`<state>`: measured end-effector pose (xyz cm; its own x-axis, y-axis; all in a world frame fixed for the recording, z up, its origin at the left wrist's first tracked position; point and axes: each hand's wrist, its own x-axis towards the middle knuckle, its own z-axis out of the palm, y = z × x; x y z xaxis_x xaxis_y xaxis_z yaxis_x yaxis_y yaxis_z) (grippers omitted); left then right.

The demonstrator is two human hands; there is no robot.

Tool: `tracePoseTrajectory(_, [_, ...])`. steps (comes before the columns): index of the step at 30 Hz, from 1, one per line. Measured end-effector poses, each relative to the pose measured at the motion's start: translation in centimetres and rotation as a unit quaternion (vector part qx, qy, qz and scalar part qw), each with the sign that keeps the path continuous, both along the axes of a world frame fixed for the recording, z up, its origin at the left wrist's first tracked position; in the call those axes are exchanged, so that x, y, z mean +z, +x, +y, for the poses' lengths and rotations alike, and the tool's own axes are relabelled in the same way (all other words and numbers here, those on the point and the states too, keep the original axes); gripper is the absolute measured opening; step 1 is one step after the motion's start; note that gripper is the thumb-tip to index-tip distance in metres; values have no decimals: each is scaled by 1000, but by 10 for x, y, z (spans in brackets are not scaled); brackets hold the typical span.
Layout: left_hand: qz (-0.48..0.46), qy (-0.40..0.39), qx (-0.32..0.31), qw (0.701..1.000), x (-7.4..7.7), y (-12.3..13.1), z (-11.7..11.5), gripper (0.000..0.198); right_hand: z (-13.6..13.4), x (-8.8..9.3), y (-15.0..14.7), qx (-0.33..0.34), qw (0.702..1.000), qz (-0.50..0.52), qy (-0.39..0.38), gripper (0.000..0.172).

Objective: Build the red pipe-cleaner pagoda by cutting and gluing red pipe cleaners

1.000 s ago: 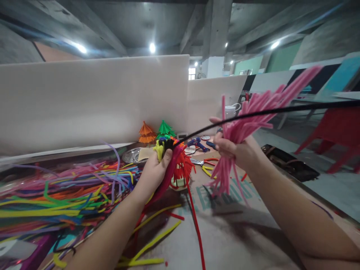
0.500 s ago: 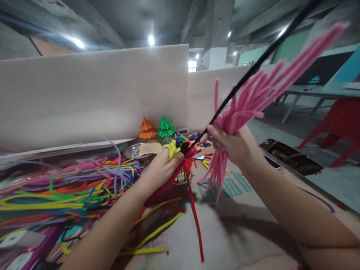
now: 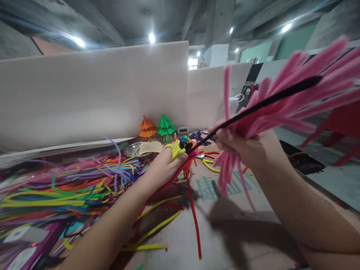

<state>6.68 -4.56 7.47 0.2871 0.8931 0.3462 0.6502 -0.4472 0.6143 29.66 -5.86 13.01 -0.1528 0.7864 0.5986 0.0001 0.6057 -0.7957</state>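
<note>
Left hand (image 3: pixel 164 168) grips multicolour bundle (image 3: pixel 177 149) at frame centre, right hand (image 3: pixel 244 146) clutches pink stems (image 3: pixel 271 117) right of centre, black stem (image 3: pixel 270 101) slanting past its fingers.

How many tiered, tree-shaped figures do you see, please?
2: an orange tiered tree-shaped figure and, just right of it, a green tiered figure, both before the pale upright panel. Others could be hidden.

Teal printed characters (image 3: pixel 206 190), one apparently 康, the others unclear, on the work surface (image 3: pixel 180 238).

Stem bundle (image 3: pixel 275 112) right, pile (image 3: pixel 64 203) left (trees (image 3: pixel 165 129) behind)
</note>
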Motion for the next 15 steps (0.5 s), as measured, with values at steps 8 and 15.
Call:
tracePoseTrajectory(8, [-23, 37, -46, 998, -3, -2, 0, 43, 0, -15, -25, 40, 992, -113, -26, 27])
tracePoseTrajectory(15, [-29, -10, -19, 999, -9, 2, -8, 30, -12, -2, 8, 69, 997, -38, 14, 40])
